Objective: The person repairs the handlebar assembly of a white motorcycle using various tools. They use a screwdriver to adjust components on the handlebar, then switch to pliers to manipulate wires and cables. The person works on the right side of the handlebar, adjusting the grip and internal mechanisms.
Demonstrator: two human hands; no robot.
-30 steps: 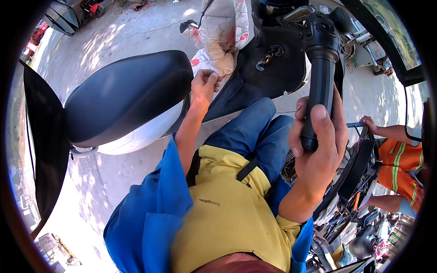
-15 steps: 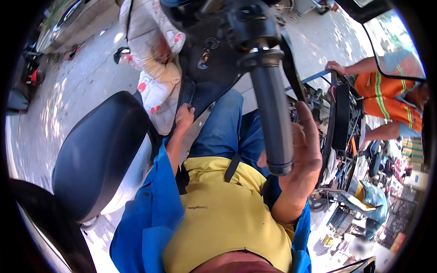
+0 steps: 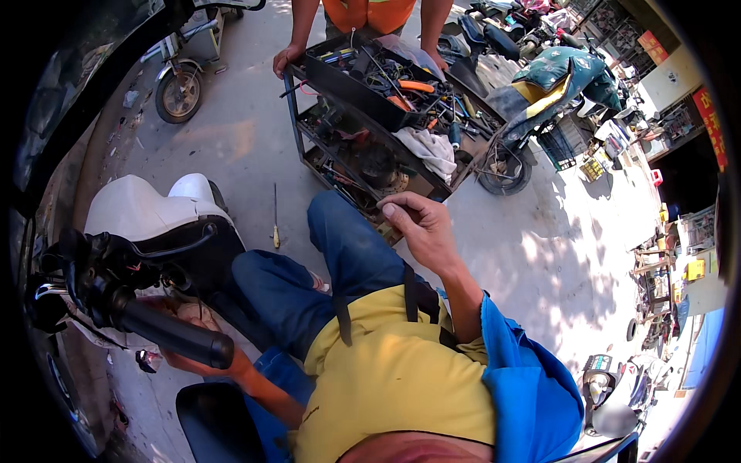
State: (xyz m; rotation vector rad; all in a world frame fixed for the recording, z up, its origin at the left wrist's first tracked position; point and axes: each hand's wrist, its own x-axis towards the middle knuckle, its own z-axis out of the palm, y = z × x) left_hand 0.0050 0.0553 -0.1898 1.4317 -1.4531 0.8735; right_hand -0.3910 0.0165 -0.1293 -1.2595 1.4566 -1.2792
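My right hand (image 3: 423, 231) is raised at the near corner of a black metal tool cart (image 3: 363, 102). Its thumb and index finger are drawn together; whatever they may hold is too small to make out. Low on the left, my left hand (image 3: 179, 310) reaches behind the black handlebar grip (image 3: 174, 332) of a scooter with a white body panel (image 3: 139, 204). The grip hides most of that hand's fingers. Loose tools fill the cart's top tray, among them orange-handled pliers (image 3: 417, 86). A white rag (image 3: 429, 153) hangs on a lower shelf.
A long screwdriver (image 3: 275, 238) lies on the concrete between scooter and cart. Another person in orange (image 3: 370, 17) grips the cart's far side. Beyond stand a scooter with a green cover (image 3: 559, 76) and a three-wheeler's front wheel (image 3: 179, 94). A black seat (image 3: 220, 420) is at lower left.
My view has swung right, bringing the cart to the centre and the scooter to the left. My right hand has moved from beside the handlebar grip toward the cart, its fingers now drawn in.
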